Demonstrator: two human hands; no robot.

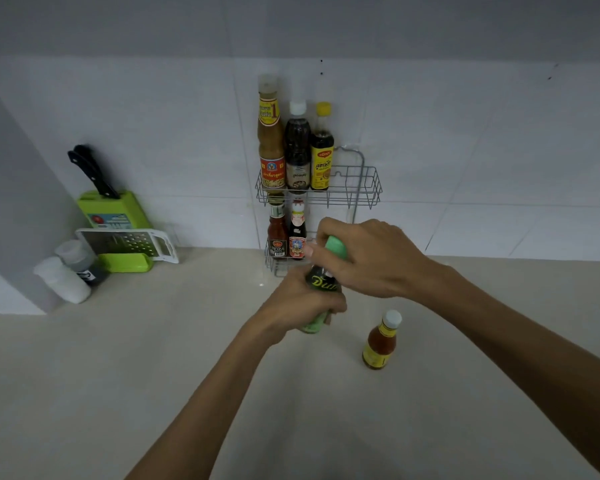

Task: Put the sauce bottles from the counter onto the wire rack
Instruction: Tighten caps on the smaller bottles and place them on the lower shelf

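Observation:
A dark bottle with a green cap and green base (321,284) is held tilted above the counter, just in front of the wire rack (368,188). My left hand (302,306) grips its lower body and my right hand (368,258) wraps its cap end. On the counter to the right stands a small orange sauce bottle (381,341) with a white cap and yellow label. Three tall bottles (297,150) fill the left of the rack's upper shelf. Two small bottles (286,233) stand at the left of its lower shelf.
At the left against the wall are a green knife block (113,209) with black-handled knives, a white grater (129,242) on a green tray, and two shakers (66,271). A grey wall corner juts out at the far left. The beige counter (118,375) stretches toward me.

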